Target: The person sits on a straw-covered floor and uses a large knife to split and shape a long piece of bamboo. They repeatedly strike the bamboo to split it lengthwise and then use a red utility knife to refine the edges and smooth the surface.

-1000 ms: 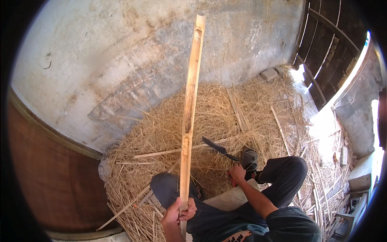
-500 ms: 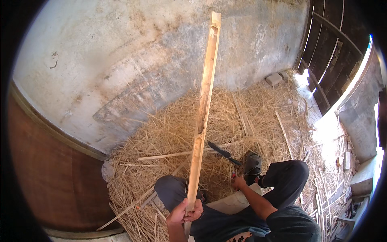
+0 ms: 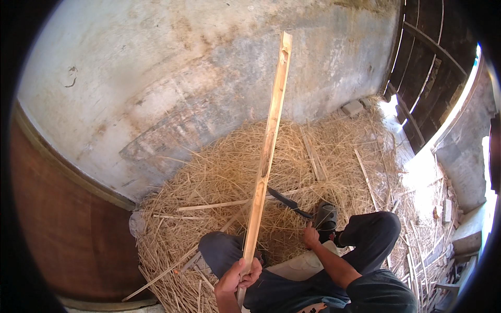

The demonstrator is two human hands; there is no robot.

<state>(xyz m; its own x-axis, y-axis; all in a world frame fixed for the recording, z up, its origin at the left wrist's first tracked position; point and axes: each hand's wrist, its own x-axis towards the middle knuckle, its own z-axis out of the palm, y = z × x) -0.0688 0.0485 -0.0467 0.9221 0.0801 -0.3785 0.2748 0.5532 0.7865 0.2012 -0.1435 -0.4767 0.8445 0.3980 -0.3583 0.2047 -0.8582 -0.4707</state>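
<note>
A long split bamboo strip (image 3: pixel 270 136) is gripped near its lower end by the left hand (image 3: pixel 240 275), the fingers wrapped tightly around it, and is held up at a slight tilt to the right above the dark trousers (image 3: pixel 368 233) of a seated person. The right hand (image 3: pixel 311 236) is curled beside a grey shoe (image 3: pixel 326 215), just by the near end of a black-bladed knife (image 3: pixel 283 198); whether the handle is grasped cannot be told. The blade is pointed away to the left, close to the bamboo's right edge as seen from above. Beyond, a thin pale strip (image 3: pixel 214 206) is seen lying across a floor covered in straw-like shavings (image 3: pixel 219 161). The scene is backed by a stained plaster wall (image 3: pixel 156 78), with grey blocks (image 3: pixel 353 108) set at its foot and dark wooden planks (image 3: pixel 425 78) at right.
</note>
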